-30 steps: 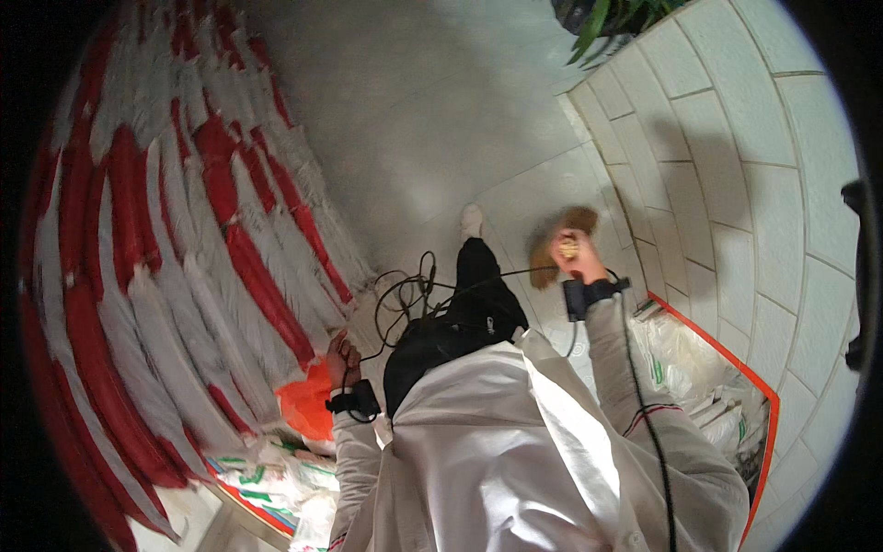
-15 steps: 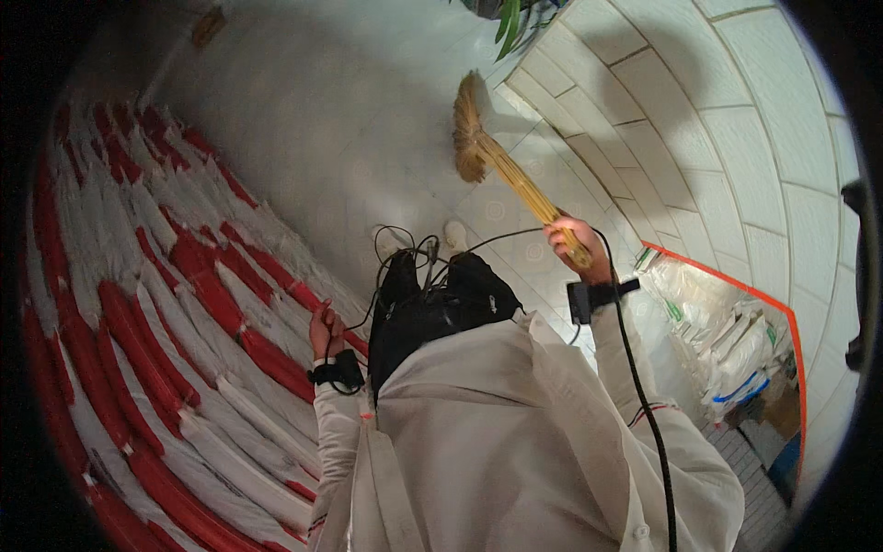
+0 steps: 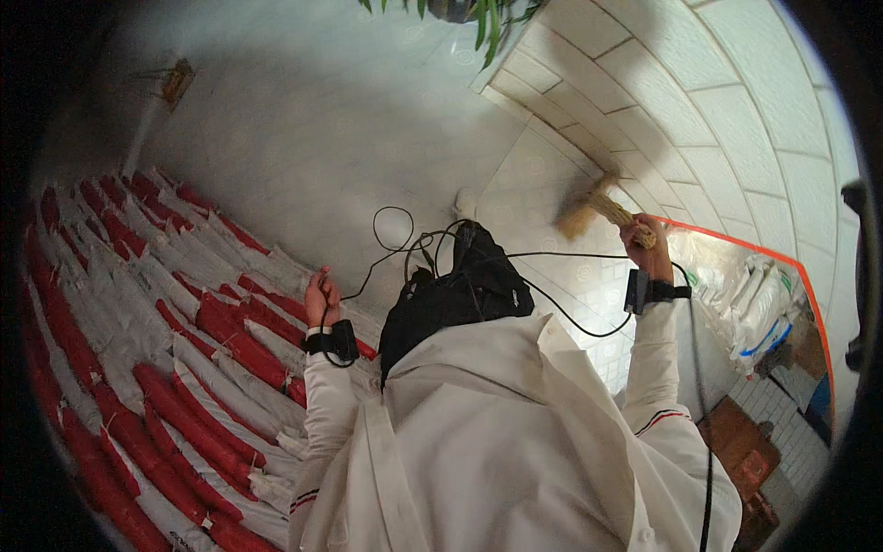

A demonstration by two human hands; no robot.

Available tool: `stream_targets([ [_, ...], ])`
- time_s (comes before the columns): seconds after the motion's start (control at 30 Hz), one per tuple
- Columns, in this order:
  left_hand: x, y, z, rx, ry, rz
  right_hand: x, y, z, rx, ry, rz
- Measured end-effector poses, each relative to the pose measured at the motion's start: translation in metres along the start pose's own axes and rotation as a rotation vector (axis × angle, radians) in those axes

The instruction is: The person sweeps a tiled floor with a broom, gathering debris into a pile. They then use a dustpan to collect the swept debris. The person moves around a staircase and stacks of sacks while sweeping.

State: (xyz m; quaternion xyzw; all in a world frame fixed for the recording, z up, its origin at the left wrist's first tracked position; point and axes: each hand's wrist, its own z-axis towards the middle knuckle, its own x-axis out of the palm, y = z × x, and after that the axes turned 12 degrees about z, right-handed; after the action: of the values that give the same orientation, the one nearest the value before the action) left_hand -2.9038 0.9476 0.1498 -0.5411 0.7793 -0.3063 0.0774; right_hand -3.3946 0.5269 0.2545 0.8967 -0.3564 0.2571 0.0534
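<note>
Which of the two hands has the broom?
The right hand, fingers wrapped around the handle of the straw broom; the left hand, near the red and white bundles, has no broom.

Short-handled, straw-coloured broom of bundled plant fibre (image 3: 610, 206): gripped in the right hand (image 3: 656, 256) near the butt of its thick stick-like handle, the cut end of which faces upward. The handle slants forward and leftward from the grip. The flared, tan bristle head (image 3: 578, 213) appears blurred, over the pale tiled floor beside the wall base; floor contact cannot be determined.
</note>
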Motion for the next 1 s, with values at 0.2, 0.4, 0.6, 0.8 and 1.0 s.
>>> stream_targets([
  [0.2, 0.018, 0.023, -0.032, 0.012, -0.246, -0.081, -0.034, 0.062, 0.163, -1.051, 0.135, -1.728],
  [0.4, 0.037, 0.029, -0.041, 0.046, -0.247, -0.231, 0.010, -0.026, 0.191, -0.847, 0.451, -1.954],
  [0.6, 0.063, 0.004, -0.029, 0.042, -0.313, -0.010, 0.084, -0.112, 0.166, -0.069, 0.137, -1.024],
  [0.8, 0.052, -0.015, -0.008, -0.051, -0.184, 0.017, 0.124, -0.099, 0.163, 0.073, 0.205, -0.914],
  [1.0, 0.010, -0.030, 0.019, 0.031, -0.118, -0.014, 0.109, -0.112, 0.105, 0.124, 0.235, -0.618],
])
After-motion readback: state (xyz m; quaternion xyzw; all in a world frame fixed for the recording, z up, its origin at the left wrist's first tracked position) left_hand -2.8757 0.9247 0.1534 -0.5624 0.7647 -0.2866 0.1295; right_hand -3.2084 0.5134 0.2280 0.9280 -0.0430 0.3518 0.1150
